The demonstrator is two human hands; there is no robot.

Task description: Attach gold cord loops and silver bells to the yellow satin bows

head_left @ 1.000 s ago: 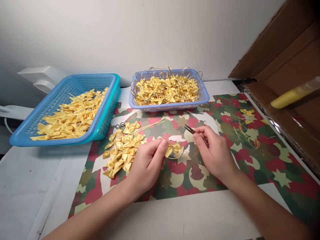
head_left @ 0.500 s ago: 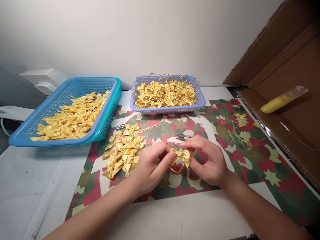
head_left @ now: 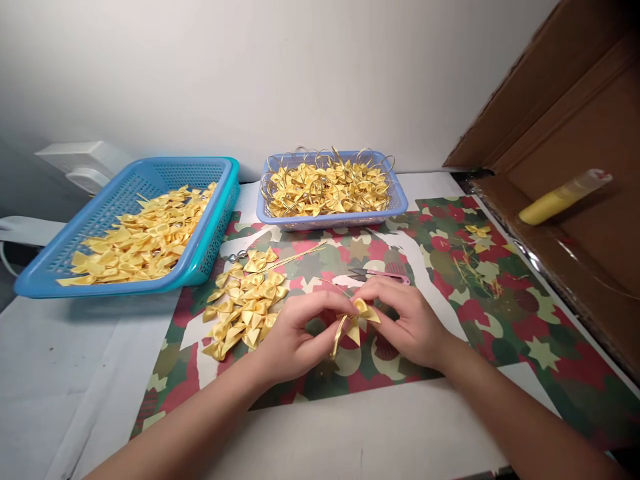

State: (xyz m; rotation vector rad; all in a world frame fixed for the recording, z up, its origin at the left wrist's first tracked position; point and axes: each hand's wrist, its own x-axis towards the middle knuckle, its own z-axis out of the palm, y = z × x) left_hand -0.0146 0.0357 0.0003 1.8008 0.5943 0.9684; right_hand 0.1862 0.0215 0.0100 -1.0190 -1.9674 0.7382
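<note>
Between my two hands is a yellow ribbon bow [head_left: 364, 313] with a loop of gold cord [head_left: 339, 339] hanging from it. My left hand [head_left: 309, 330] is closed, thumb and fingers pinching the bow and cord from the left. On the other side, my right hand [head_left: 407, 320] is closed too, its fingertips gripping the bow's right part. Small pink-handled thread snips [head_left: 383, 275] lie just beyond the right hand. Left of my left hand a heap of yellow bows [head_left: 250, 300] rests on the patterned paper, with several gold cords [head_left: 295, 255] beside it.
A blue basket [head_left: 227, 193] of yellow bows stands at the left. At the back, a lavender basket [head_left: 335, 221] holds bows with gold loops. Thread scraps [head_left: 475, 270] lie to the right, near a cardboard box [head_left: 565, 133] and a yellow tube [head_left: 555, 200].
The bow has been turned between my fingers, and its gold loop has swung left and is seen more edge-on. My right hand has shifted slightly, uncovering more of the snips.
</note>
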